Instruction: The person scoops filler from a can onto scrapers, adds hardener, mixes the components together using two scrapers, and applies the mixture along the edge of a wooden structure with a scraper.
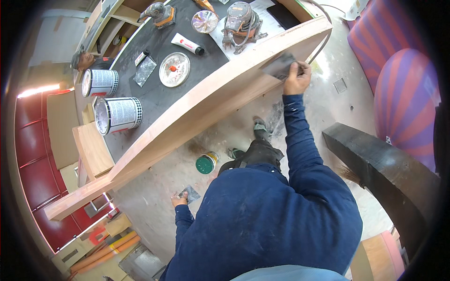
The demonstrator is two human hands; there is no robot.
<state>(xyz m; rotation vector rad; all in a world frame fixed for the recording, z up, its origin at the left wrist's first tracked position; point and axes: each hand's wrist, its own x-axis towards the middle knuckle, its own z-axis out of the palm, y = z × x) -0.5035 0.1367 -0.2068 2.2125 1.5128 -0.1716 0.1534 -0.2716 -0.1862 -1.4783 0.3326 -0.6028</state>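
Observation:
My right hand (298, 78) is closed on a dark, flat putty spreader (280, 65), which lies against the inner face of a curved wooden panel (197, 122). Part of that spreader is hidden by my fingers. Low on the left, away from the panel, my left hand (179, 200) grips a second thin grey putty spreader (191, 194). Beyond the panel, on the dark tabletop (154, 42), a round lid (174, 69) carries pale paste and a red dab. Near it lie a white tube (187, 44) with a black cap and a smaller tube (141, 57).
Two metal cans (118, 114) stand at the table's left, with a person (86, 60) beyond. Sanders (241, 23) rest at the back. A green-topped tub (206, 163) sits on the floor by my feet. A dark curved beam (375, 161) and purple-red striped shapes (405, 103) are at right.

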